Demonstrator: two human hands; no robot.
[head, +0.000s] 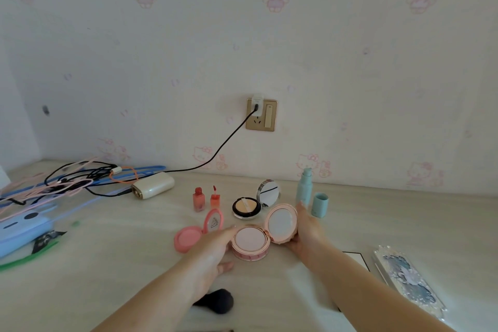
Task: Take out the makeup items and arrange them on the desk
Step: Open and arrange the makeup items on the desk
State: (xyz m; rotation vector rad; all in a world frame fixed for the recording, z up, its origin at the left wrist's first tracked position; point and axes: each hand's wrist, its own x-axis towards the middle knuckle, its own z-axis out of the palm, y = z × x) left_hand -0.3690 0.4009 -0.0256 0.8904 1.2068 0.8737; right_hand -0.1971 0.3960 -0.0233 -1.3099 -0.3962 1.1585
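An open rose-gold cushion compact (252, 241) sits on the desk (121, 264), lid raised to the right. My left hand (213, 248) holds its base from the left. My right hand (307, 232) grips the lid from behind. Behind it stand an open pink blush compact (188, 237), a red bottle (199, 199) with its applicator cap (215, 197) beside it, an open black-and-gold compact (246, 207), and a teal bottle (304, 188) with its cap (320, 204) off.
A tangle of cables (67, 180) and a white power bank (153, 185) lie at the back left, with a blue pouch (21, 229) near the left edge. A dark brush head (218, 300) lies near me. A glittery case (409, 277) lies at the right.
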